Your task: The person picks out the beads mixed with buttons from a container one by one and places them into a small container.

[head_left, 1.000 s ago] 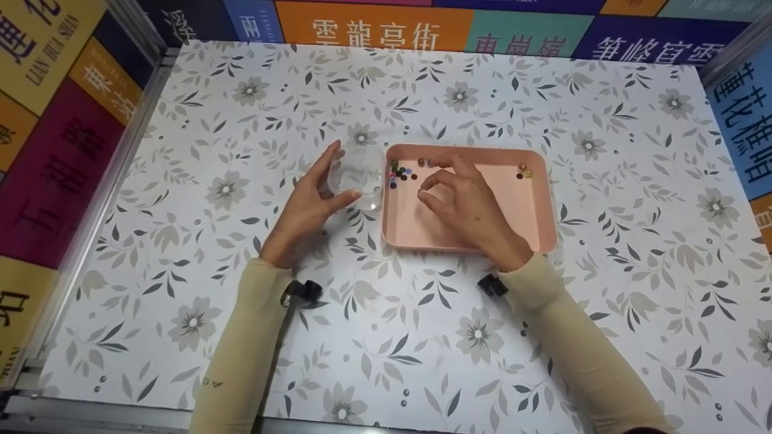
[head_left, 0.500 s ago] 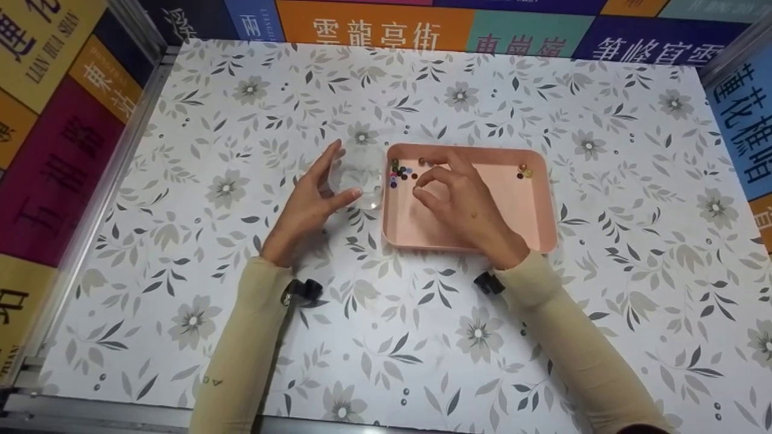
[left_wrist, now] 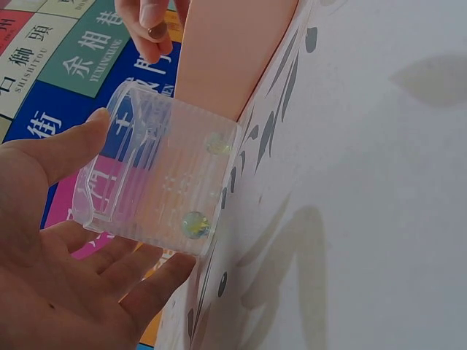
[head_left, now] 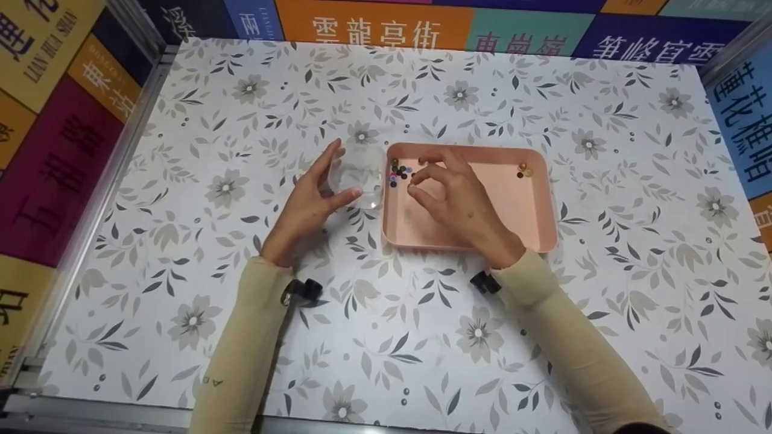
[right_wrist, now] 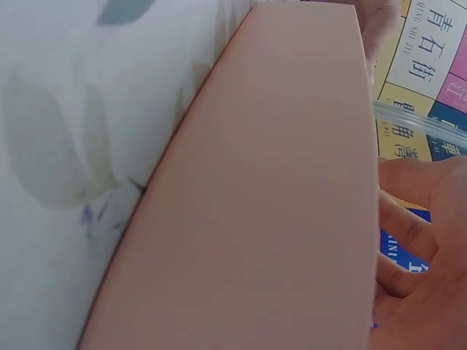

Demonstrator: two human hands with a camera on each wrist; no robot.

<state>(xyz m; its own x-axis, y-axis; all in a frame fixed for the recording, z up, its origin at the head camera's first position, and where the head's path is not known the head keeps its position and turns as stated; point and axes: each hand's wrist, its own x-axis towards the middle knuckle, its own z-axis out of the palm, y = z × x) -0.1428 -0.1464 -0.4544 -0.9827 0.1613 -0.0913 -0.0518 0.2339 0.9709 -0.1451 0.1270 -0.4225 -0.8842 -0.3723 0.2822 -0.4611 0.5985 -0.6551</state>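
My left hand (head_left: 307, 202) holds a clear plastic box (left_wrist: 160, 175) between thumb and fingers, just left of the pink tray. Two glassy, yellow-green beads (left_wrist: 195, 224) lie inside near its bottom. Over the left part of the pink tray (head_left: 512, 211), my right hand (head_left: 458, 196) pinches a small brownish bead (left_wrist: 157, 30) between thumb and fingertip. Several coloured beads (head_left: 395, 172) lie at the tray's left end, partly covered by those fingers. More beads (head_left: 525, 170) sit in its far right corner. In the right wrist view, the tray wall hides the right fingertips.
The table (head_left: 362, 343) has a white cover with printed grey flowers and leaves. Panels with large lettering (head_left: 374, 27) stand along its back and sides. A metal frame edge (head_left: 108, 410) runs along the front left.
My right hand has moved slightly left across the tray, toward the left-end beads and the box. My left hand and the box stay in place.
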